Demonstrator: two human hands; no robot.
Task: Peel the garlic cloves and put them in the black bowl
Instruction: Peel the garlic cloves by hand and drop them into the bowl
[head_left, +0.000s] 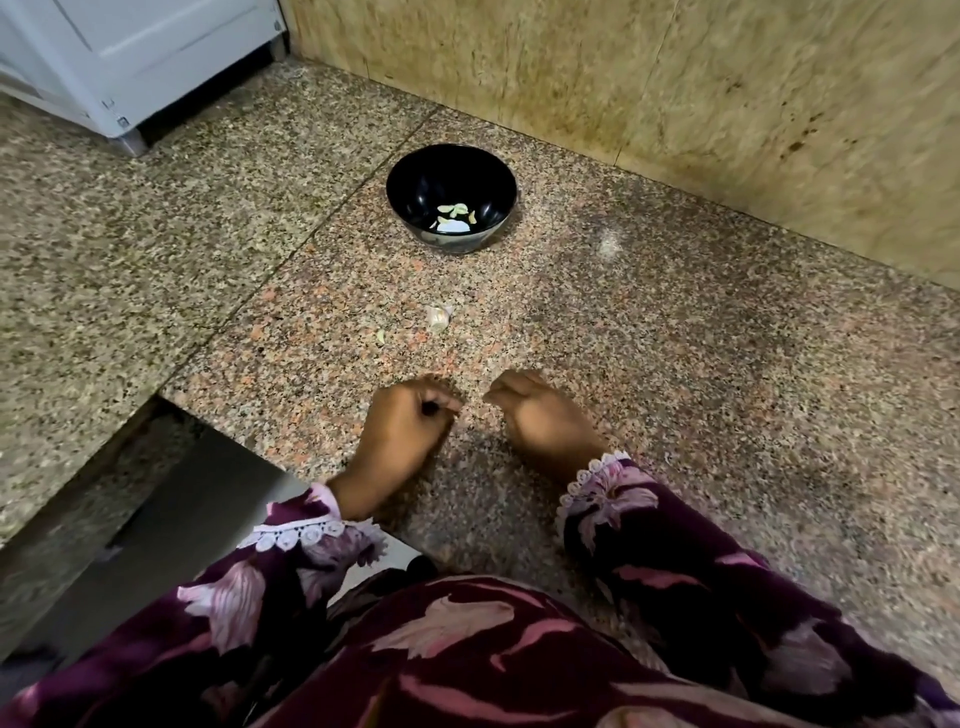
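- Step, as judged: between cloves. The left hand (410, 421) has its fingers curled, contents blurred; I cannot tell about the right hand (535, 410).
- Next move calls for reaching the unpeeled garlic clove (439, 316), which lies on the granite counter (675, 338) between hands and black bowl (451, 197).
- The bowl holds a few pale peeled cloves (454, 215).

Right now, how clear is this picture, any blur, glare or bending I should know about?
In the head view: both hands, left hand and right hand, are smeared by motion blur, so what they hold cannot be read; the black bowl and its garlic cloves are fairly sharp; a pale glare patch sits on the granite counter; the wide lens bends the counter's edges.
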